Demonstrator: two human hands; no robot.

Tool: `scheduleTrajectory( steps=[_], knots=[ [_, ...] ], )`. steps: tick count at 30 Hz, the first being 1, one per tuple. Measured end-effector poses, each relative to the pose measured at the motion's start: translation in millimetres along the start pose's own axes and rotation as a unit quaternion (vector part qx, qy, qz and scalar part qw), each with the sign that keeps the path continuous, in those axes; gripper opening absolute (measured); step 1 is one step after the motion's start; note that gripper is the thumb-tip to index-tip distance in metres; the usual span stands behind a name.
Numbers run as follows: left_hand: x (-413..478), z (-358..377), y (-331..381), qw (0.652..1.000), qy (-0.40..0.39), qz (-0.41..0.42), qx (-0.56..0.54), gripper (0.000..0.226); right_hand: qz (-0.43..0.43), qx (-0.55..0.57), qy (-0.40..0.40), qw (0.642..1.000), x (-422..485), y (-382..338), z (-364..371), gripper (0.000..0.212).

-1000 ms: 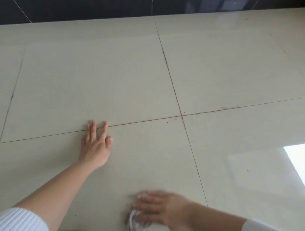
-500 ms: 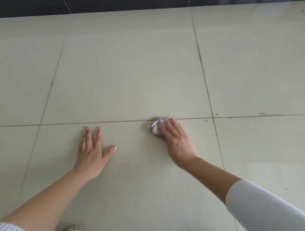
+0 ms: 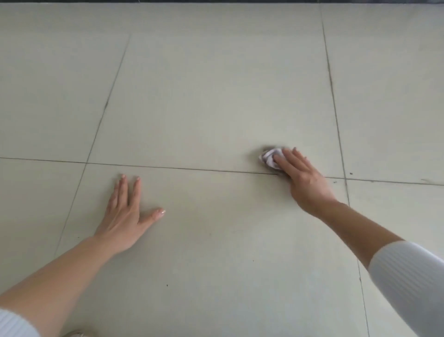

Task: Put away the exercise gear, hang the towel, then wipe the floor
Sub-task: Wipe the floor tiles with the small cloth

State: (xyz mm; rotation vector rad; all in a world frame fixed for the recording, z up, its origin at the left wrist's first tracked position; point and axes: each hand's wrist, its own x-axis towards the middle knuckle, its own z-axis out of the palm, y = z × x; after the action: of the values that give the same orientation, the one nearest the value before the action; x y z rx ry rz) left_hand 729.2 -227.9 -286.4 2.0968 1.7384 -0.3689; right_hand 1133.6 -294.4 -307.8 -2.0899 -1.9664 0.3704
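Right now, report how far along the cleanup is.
Done: the two earlier steps cannot be checked, as only the floor shows. In hand: wiping. The right hand presses a crumpled cloth onto a tile beside a grout line, and the left hand rests flat on the floor. Left: dark specks lie near the grout crossing to the right.

A dark strip [image 3: 216, 1] borders the top edge; an unidentifiable tan shape [image 3: 79, 333] shows at the bottom.

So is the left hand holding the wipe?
No, the left hand lies flat on the floor; the right hand presses the crumpled wipe.
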Motion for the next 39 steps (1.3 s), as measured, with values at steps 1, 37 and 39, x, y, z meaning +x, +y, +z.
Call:
scheduleTrajectory(
  steps=[1, 37, 39],
  knots=[
    [2.7, 0.7, -2.1, 1.0, 0.0, 0.009, 0.003, 0.112, 0.066, 0.004, 0.01, 0.998, 11.7, 9.5, -6.4, 0.075],
    [30.9, 22.4, -20.5, 0.992, 0.095, 0.074, -0.031, 0.087, -0.215, -0.02, -0.079, 0.973, 14.4, -171.7, 66.1, 0.062],
    [30.9, 21.8, -21.0, 0.992, 0.097, 0.076, -0.032, 0.084, -0.294, -0.023, -0.13, 0.947, -16.2, -181.1, 69.5, 0.064]
  ],
)
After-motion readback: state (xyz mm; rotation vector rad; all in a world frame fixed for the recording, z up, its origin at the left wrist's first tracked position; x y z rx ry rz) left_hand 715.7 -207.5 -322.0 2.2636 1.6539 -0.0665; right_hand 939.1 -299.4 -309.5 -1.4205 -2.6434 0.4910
